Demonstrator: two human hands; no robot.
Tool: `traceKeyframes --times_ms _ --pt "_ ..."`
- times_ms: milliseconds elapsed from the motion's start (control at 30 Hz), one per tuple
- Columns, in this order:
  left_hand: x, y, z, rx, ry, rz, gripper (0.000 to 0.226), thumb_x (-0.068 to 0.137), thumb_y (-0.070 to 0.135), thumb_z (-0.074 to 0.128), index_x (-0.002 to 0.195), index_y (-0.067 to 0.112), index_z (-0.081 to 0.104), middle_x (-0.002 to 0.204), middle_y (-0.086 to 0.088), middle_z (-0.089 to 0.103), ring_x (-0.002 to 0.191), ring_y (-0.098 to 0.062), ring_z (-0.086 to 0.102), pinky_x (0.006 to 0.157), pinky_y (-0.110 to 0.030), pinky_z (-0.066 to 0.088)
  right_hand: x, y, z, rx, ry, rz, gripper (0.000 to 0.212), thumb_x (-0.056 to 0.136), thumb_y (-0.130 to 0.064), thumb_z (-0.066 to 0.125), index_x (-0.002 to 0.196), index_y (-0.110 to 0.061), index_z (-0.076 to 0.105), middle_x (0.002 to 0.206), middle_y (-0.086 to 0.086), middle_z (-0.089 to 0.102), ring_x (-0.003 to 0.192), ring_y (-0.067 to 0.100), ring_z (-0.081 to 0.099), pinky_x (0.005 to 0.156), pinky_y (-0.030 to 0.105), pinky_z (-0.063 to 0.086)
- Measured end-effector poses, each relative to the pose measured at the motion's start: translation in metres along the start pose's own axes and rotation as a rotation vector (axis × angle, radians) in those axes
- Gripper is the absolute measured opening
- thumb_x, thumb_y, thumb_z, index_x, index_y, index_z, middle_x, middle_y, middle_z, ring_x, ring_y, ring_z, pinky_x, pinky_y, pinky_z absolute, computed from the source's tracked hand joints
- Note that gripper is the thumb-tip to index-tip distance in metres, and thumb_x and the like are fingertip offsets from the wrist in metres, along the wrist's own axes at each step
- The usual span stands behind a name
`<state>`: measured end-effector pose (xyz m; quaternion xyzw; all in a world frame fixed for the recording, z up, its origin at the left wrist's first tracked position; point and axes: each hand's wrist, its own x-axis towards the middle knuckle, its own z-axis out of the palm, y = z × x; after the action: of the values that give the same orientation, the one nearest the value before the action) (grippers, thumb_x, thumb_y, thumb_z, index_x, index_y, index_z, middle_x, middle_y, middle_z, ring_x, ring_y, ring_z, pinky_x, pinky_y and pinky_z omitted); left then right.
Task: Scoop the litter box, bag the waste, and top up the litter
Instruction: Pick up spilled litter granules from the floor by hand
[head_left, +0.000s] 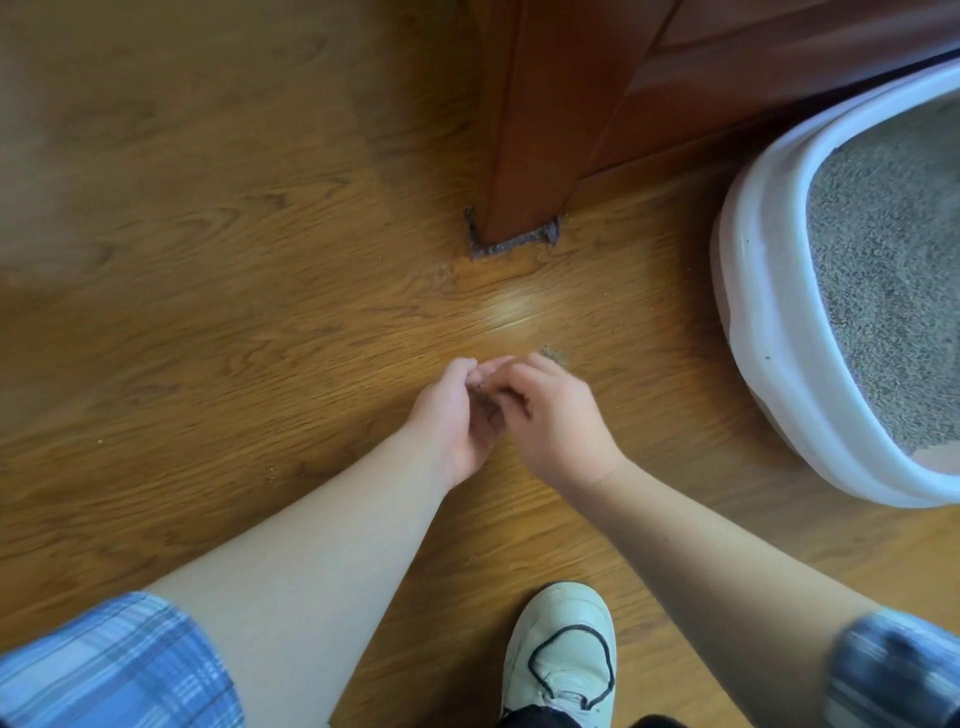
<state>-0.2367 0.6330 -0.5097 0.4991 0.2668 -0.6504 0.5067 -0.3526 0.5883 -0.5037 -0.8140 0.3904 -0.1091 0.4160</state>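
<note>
Left hand (451, 418) cups spilled litter (485, 408) — right hand (558, 422) pinches some.

We saw the litter box (748, 312), a white plastic tub with a broad rounded rim, standing on the floor (260, 322) well off to the right of our hands. Even grey granular litter (893, 270) filled it. A few spilled grains (549, 353) lay just beyond our right hand (558, 415), and a dark clump (487, 408) sat in our cupped left hand (454, 415).
</note>
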Motion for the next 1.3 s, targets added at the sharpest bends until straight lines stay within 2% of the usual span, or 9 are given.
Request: traceKeyframes --times_ms 100,200,333,467,667,867,1100,1233,1300 --pt "-0.002 0.0 -0.002 -0.03 0.038 0.039 0.043 0.103 0.021 0.036 0.081 0.003 0.068 0.082 -0.015 0.071 0.075 -0.024 0.07 0.074 -0.036 0.058 -0.001 0.008 -0.005 0.019 0.085 0.04 0.024 0.092 -0.004 0.063 0.102 -0.021 0.076 0.103 -0.011 0.068 0.098 0.005 0.063 0.091 0.022 0.051" --pt "-0.002 0.002 -0.006 -0.033 0.088 0.067 0.041 0.104 0.021 0.034 0.102 -0.004 0.066 0.095 -0.021 0.071 0.087 -0.03 0.072 0.075 -0.038 0.06 0.006 0.031 -0.017 -0.061 0.188 0.17 0.016 0.093 -0.006 0.064 0.1 -0.016 0.074 0.098 -0.006 0.065 0.091 0.008 0.061 0.086 0.032 0.053" --pt "-0.003 0.006 -0.009 -0.031 0.088 0.075 0.041 0.104 0.02 0.033 0.106 -0.005 0.065 0.096 -0.02 0.071 0.089 -0.03 0.072 0.08 -0.039 0.06 0.014 0.046 -0.021 -0.164 0.092 0.215 0.025 0.092 -0.007 0.064 0.115 -0.016 0.068 0.105 -0.005 0.057 0.1 0.016 0.058 0.09 0.037 0.053" --pt "-0.004 0.006 -0.009 -0.029 0.089 0.086 0.041 0.104 0.02 0.033 0.104 -0.005 0.065 0.095 -0.02 0.072 0.088 -0.03 0.073 0.08 -0.038 0.06 0.012 0.046 -0.008 -0.234 0.005 0.194 0.042 0.091 -0.016 0.07 0.132 -0.014 0.061 0.118 0.002 0.054 0.115 0.022 0.05 0.098 0.033 0.047" --pt "-0.007 0.003 -0.012 -0.029 0.116 0.083 0.041 0.104 0.019 0.033 0.106 -0.006 0.065 0.096 -0.021 0.071 0.091 -0.031 0.072 0.079 -0.038 0.06 0.018 0.048 0.001 -0.274 0.065 0.095 0.016 0.091 -0.003 0.063 0.103 -0.01 0.069 0.097 0.004 0.059 0.094 0.026 0.055 0.078 0.039 0.052" --pt "-0.009 0.004 -0.011 -0.023 0.112 0.061 0.04 0.103 0.017 0.034 0.11 -0.008 0.063 0.107 -0.025 0.069 0.1 -0.033 0.07 0.081 -0.039 0.06 0.023 0.047 0.001 -0.384 0.013 0.03 0.02 0.088 0.006 0.054 0.091 -0.011 0.065 0.085 0.002 0.057 0.081 0.026 0.048 0.062 0.044 0.051" --pt "-0.004 0.0 -0.009 -0.016 0.09 0.053 0.039 0.104 0.019 0.035 0.111 -0.007 0.063 0.11 -0.024 0.069 0.099 -0.031 0.07 0.087 -0.04 0.059 0.021 0.035 -0.003 -0.283 -0.005 0.086 0.014 0.084 0.0 0.055 0.09 -0.012 0.06 0.085 0.0 0.055 0.082 0.021 0.05 0.068 0.042 0.051" --pt "0.002 -0.003 -0.016 -0.036 0.049 0.005 0.035 0.101 0.022 0.039 0.084 0.004 0.063 0.087 -0.011 0.07 0.079 -0.022 0.07 0.081 -0.036 0.056 0.003 -0.004 0.003 -0.047 0.002 0.011 0.019 0.083 0.0 0.06 0.092 -0.015 0.068 0.088 -0.003 0.062 0.083 0.015 0.057 0.075 0.031 0.05" --pt "0.003 -0.004 -0.021 -0.024 0.02 -0.057 0.029 0.098 0.027 0.04 0.096 0.009 0.063 0.101 -0.011 0.065 0.095 -0.022 0.064 0.09 -0.036 0.051 -0.006 -0.014 0.013 -0.027 -0.06 -0.008 0.023 0.086 0.0 0.06 0.099 -0.015 0.072 0.096 -0.001 0.068 0.092 0.019 0.06 0.082 0.034 0.051"
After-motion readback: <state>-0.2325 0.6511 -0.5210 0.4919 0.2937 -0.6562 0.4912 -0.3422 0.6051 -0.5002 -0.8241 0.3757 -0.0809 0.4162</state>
